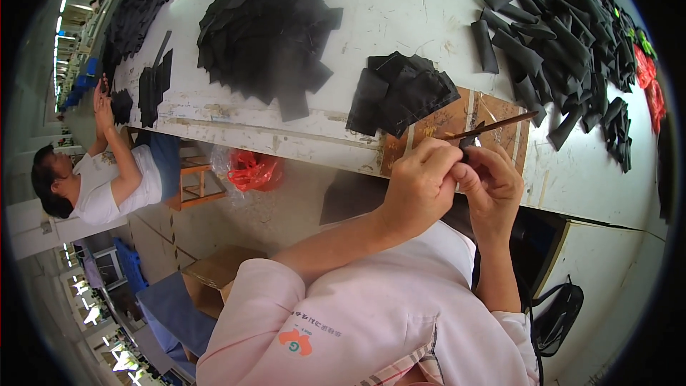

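Close together over the table's front edge, my left hand (418, 189) and my right hand (494, 189) pinch a small black fabric piece (466, 149), mostly covered by my fingers. Just beyond the fingertips, a thin brown pointed stick (500, 123) slants up to the right; whether a hand touches it I cannot make out. Under it lies a brown board (457, 116) with strips of tape. A small stack of flat black fabric pieces (404, 93) rests partly on the board's left side.
The white table (400, 11) bears a large heap of flat black pieces (264, 39) at left and many black fabric tubes (557, 50) at right. A co-worker (121, 179) works at far left. A red plastic bag (254, 171) and a cardboard box (218, 275) are below.
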`<state>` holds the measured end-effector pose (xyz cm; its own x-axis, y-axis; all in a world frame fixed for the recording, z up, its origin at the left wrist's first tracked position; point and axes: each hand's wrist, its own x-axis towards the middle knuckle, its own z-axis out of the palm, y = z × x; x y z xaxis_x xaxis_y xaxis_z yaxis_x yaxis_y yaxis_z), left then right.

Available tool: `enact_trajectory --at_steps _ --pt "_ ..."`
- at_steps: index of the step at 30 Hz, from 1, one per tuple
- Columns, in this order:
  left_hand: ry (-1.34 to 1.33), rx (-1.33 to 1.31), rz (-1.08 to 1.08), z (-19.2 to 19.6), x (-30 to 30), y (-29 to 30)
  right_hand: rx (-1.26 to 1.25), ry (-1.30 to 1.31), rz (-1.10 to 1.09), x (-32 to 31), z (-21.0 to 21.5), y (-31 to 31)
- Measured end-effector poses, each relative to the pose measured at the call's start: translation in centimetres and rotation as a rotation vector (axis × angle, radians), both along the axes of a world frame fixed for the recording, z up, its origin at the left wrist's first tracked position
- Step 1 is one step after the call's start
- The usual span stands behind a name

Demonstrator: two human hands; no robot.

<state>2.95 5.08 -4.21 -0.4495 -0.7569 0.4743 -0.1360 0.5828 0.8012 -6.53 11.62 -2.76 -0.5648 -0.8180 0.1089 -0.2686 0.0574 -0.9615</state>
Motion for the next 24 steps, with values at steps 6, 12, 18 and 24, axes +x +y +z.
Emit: enact_trajectory --at_steps 6,12,18,24 --pt "0.047 -0.028 0.021 0.7 -0.1 -0.2 0.025 0.412 -0.038 0.2 0.7 -0.1" --pt "0.26 0.808 -0.108 0.4 0.0 -0.5 0.065 0.502 -0.17 0.3 -1.2 -0.7" --pt "0.596 1.507 -0.588 1.0 1.6 -2.7 -0.141 -0.545 0.014 -0.9 -0.4 0.5" --pt "0.333 0.984 -0.29 1.7 -0.2 -1.1 -0.245 -1.166 0.184 -0.3 -0.9 -0.2"
